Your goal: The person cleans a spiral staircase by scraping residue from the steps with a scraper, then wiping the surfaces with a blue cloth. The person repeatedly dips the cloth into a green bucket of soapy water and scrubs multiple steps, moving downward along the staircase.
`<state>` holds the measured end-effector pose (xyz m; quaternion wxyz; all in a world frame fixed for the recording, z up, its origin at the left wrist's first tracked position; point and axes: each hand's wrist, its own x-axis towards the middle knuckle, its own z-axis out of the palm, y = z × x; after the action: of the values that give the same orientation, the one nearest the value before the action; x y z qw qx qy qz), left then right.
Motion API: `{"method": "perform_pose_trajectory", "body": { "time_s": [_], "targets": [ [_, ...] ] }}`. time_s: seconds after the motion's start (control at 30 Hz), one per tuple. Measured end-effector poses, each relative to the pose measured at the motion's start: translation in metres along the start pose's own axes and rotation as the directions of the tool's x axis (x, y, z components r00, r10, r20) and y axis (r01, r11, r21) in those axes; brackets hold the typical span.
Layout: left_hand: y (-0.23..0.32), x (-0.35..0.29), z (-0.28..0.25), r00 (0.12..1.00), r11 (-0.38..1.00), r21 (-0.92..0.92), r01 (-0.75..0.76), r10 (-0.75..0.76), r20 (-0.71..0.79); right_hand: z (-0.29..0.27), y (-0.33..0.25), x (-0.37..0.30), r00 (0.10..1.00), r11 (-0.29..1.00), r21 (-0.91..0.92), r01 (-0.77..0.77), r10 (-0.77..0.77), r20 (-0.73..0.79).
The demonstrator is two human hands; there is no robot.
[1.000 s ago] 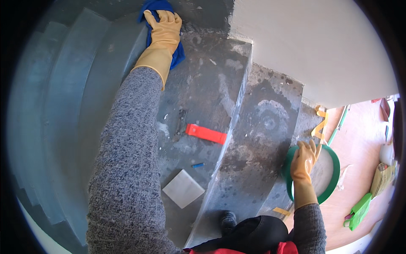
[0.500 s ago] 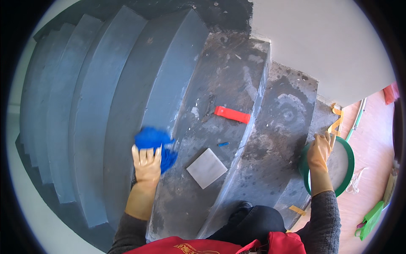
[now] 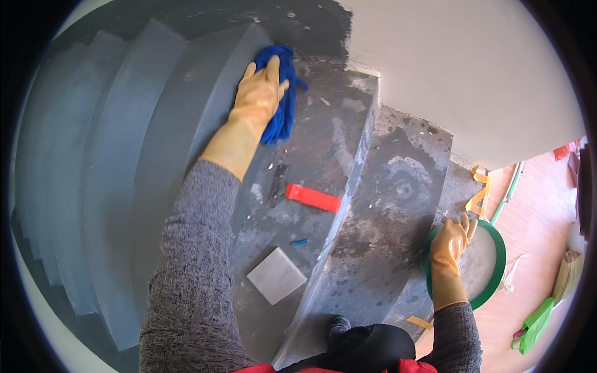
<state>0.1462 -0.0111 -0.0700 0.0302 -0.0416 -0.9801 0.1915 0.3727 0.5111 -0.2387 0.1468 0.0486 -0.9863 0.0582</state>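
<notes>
My left hand point(image 3: 260, 93), in a yellowish rubber glove, reaches far up the staircase with its arm stretched out. Its fingers press a crumpled blue cloth point(image 3: 283, 118) against the grey riser, near the step's far end. My right hand point(image 3: 449, 244), gloved alike, is at the near-left rim of a round green bucket point(image 3: 502, 267), gripping it. Pale, cloudy contents show inside the bucket. Between my hands, a red strip-shaped tool point(image 3: 313, 198) lies on a stained step, with a square grey-white tile point(image 3: 277, 275) and a small blue piece point(image 3: 300, 242) nearer me.
Grey-painted steps point(image 3: 112, 186) curve away on the left. A stained lower step point(image 3: 398, 186) lies between me and the bucket. The pale wall point(image 3: 466, 74) bounds the far right. Yellow tape point(image 3: 479, 193), a green hose point(image 3: 509, 193) and a green bag point(image 3: 535, 326) are around the pinkish floor.
My left hand has carried the blue cloth far up along the riser, away from me. The right hand stays at the bucket rim. The whole view has shifted slightly.
</notes>
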Motion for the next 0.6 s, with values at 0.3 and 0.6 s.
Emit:
{"method": "perform_pose_trajectory", "body": {
  "time_s": [0.3,0.6],
  "targets": [
    [0.072,0.066,0.019,0.875,0.765,-0.511,0.393,-0.482,-0.05,-0.008,-0.004,0.001,0.996,1.0,-0.012,-0.014,0.015,0.092],
    [0.054,0.012,-0.033,0.857,0.699,-0.676,0.234,-0.477,-0.196,0.007,0.003,-0.005,0.975,0.996,-0.005,-0.093,0.092,0.202]
  ]
}}
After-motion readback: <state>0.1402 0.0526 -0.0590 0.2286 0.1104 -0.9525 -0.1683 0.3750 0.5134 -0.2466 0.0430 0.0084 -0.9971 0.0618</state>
